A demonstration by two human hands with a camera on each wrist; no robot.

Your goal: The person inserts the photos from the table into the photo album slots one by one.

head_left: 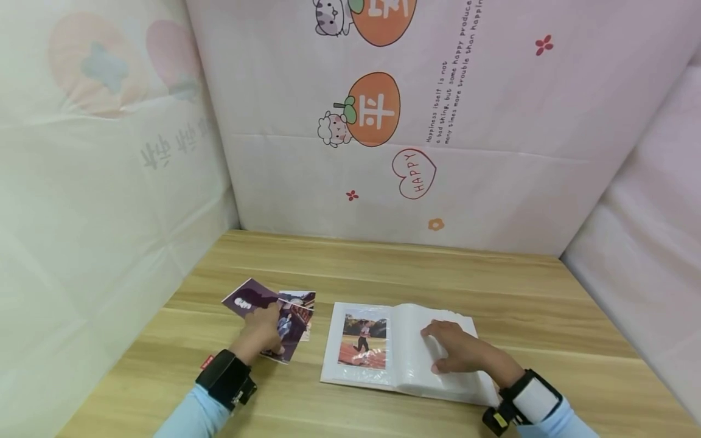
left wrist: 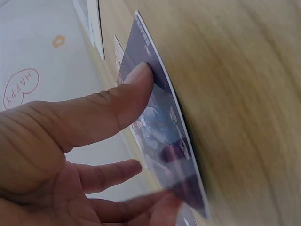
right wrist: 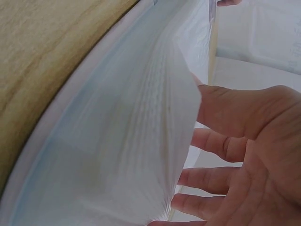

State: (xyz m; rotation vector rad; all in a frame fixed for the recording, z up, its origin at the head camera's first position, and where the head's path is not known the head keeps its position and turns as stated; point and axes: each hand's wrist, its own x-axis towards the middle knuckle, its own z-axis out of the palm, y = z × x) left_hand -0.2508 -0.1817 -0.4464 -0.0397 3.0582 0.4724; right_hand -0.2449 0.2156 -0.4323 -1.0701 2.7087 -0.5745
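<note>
Several overlapping photos lie on the table to the left. My left hand point(head_left: 261, 333) is over the dark-toned photo point(head_left: 296, 335), its thumb resting on the print in the left wrist view. The other fingers bend toward the far side; their tips are blurred. Partly under the hand lies a purple photo point(head_left: 249, 295), and another photo point(head_left: 303, 297) sticks out behind. An open photo album point(head_left: 327, 370) lies to the right, with a photo of a running person point(head_left: 364, 340) in its left page. My right hand point(head_left: 460, 348) touches the white right-hand pages point(right wrist: 117, 141) with spread fingers.
The wooden table point(head_left: 400, 255) carries everything. A printed white cloth point(head_left: 493, 194) hangs behind it, and white cloth point(head_left: 109, 243) also walls the left side. Each wrist wears a black strap with a device point(head_left: 226, 378).
</note>
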